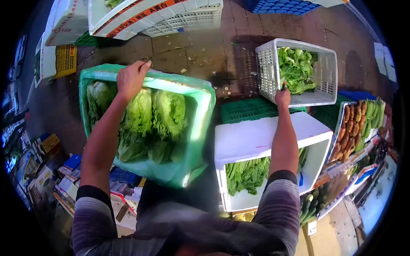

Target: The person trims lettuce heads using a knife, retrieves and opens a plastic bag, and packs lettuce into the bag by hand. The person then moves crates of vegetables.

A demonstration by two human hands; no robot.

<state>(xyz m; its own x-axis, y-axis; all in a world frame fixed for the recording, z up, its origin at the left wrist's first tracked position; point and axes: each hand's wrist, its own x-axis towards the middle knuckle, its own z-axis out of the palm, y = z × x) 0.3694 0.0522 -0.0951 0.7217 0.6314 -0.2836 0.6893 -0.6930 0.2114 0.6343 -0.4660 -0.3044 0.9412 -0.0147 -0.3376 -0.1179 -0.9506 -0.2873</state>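
My left hand [130,79] is closed over the far rim of a foam box [199,115] lined with green plastic film. Several heads of romaine-like lettuce [141,111] lie in that box. Out to the right, my right hand [282,98] is closed at the near left rim of a white plastic crate [307,101]. A small dark item with a reddish tip [284,86] sticks up from its fingers; its kind is too small to make out. Loose leafy lettuce [297,70] sits inside the crate.
Below my right arm stands a white foam box [273,132] with long green leaves [247,175]. A green crate [247,110] is behind it. Brown root-like vegetables [350,128] and other produce line the right. Stacked foam boxes [141,17] and a yellow crate [66,59] stand far left.
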